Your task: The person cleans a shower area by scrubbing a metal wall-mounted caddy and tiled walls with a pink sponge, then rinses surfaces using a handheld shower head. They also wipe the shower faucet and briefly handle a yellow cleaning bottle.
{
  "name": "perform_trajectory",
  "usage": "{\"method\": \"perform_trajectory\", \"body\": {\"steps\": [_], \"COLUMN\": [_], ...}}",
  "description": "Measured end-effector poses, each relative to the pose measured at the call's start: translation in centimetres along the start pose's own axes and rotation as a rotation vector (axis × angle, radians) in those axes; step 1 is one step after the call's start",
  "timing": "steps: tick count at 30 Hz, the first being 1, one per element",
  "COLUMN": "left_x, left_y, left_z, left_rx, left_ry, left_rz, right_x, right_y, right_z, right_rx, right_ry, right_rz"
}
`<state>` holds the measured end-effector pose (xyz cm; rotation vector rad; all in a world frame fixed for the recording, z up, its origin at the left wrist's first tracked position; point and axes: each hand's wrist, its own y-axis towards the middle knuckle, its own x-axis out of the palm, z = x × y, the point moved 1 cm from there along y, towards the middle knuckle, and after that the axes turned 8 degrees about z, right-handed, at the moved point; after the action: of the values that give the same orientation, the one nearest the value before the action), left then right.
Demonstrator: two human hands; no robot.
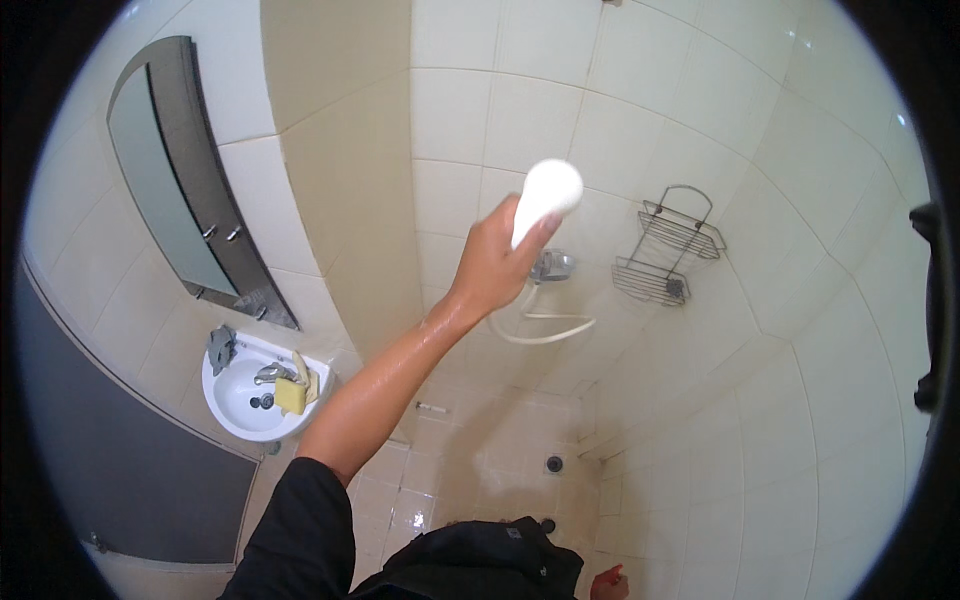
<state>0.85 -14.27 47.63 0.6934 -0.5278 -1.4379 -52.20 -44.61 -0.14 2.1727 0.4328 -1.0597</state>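
My left hand (499, 251) is raised in front of me, closed around the handle of a white hand shower (553, 187); its arm is wet. A pale hose (544, 340) loops below, near a chrome shower mixer (553, 265) on the tiled wall. My right hand (610, 583) shows only in part at the bottom edge, beside my dark clothing, with something small and red at its fingers; its grip is unclear.
A white washbasin (251, 431) at left holds a yellow sponge (290, 396) and a grey cloth (221, 349). Above hangs a mirror (176, 187). A wire rack (667, 247) is on the wall. A drain (554, 464) and a small white object (433, 408) lie on the floor.
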Motion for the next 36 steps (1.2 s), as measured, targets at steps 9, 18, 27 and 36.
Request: {"method": "perform_trajectory", "body": {"steps": [9, 18, 27, 36], "left_x": [-1.1, -3.4, -10.1, -14.0], "left_y": [-3.6, -4.2, 2.1, 10.0], "left_z": [-5.1, -5.5, 4.0, 17.6], "left_rx": [0.044, 0.089, 0.485, 0.712], "left_ry": [0.245, 0.215, 0.304, 0.52], "left_rz": [0.045, 0.328, 0.622, 0.486], "right_x": [0.2, -0.3, -0.1, 6.4], "right_y": [-4.3, -3.5, 1.4, -1.2], "right_z": [5.3, 6.5, 4.2, 11.3], "right_rx": [0.015, 0.176, 0.238, -0.005], "right_ry": [-0.118, -0.103, -0.056, 0.111], "right_rz": [0.157, 0.038, -0.069, -0.18]}}
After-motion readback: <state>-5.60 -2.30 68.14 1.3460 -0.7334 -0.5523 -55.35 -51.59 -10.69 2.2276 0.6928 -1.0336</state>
